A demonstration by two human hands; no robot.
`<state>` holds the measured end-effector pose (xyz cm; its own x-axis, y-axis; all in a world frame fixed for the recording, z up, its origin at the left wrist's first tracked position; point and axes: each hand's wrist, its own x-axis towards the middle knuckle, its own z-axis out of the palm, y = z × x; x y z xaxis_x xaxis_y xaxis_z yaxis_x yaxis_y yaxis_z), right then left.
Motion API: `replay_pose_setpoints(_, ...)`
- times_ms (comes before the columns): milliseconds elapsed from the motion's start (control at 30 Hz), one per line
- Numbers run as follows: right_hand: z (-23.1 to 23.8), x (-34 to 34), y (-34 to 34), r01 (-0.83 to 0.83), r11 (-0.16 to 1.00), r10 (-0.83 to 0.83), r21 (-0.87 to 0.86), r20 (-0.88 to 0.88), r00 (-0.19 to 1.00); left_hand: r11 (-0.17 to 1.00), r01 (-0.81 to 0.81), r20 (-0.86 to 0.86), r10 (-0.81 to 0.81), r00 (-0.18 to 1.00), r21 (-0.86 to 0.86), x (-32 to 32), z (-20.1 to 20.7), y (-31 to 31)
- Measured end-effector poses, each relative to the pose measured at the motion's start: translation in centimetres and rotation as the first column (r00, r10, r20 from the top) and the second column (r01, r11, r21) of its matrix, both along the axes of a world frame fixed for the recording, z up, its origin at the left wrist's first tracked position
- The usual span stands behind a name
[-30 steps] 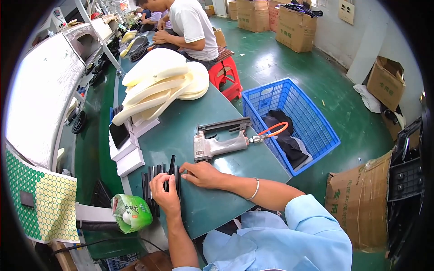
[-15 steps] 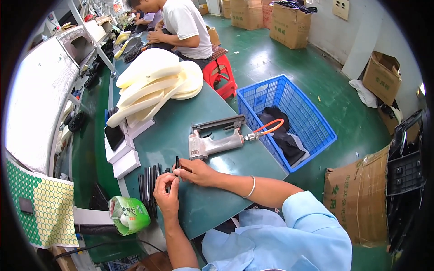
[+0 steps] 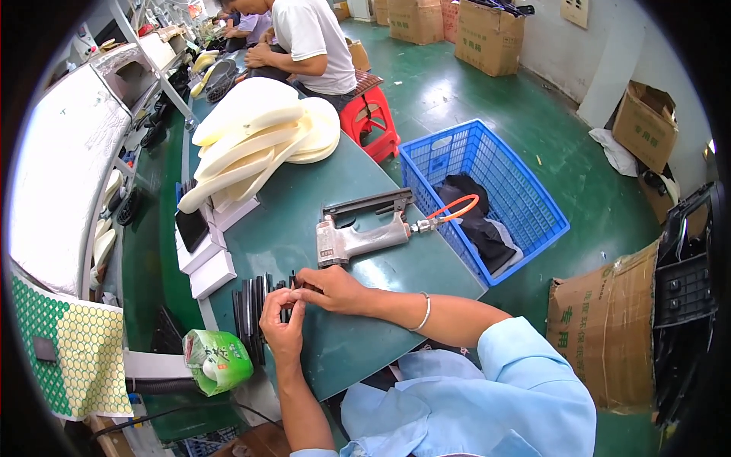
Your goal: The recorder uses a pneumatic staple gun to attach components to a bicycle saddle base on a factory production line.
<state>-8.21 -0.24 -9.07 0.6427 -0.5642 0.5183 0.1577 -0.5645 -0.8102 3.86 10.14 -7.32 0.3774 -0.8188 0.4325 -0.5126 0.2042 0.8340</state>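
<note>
Sitting near both hands is a lettered green packet.

we see blue crate beside table, dark cloth inside; co-worker in white shirt on red stool; green packet by table's left edge. we also spot dark phone on white boxes, brown carton at right.

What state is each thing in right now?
Left hand: fingers curled
Right hand: fingertips close to the left's
Black strips: laid side by side
Staple gun: lying on its side, unheld
Blue crate: open, dark cloth inside
Cream pads: piled up
White boxes: closed
Phone: screen dark
</note>
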Motion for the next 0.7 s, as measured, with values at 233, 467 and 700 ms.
replay_pose_setpoints(233,-0.37,0.40,0.06,0.030,0.996,-0.032,-0.087,-0.022,0.999,0.999,-0.039,0.065,0.041,0.997,-0.029,0.12,-0.22,0.05)
replay_pose_setpoints(467,-0.32,0.00,-0.02,0.037,0.995,-0.039,-0.097,-0.021,0.999,0.999,-0.039,0.084,0.040,0.996,-0.014,-0.04,-0.41,-0.06)
replay_pose_setpoints(700,-0.55,0.49,0.00,0.030,0.993,-0.024,-0.112,0.052,0.998,0.999,-0.046,0.059,0.047,0.997,-0.017,-0.18,-0.04,-0.02)
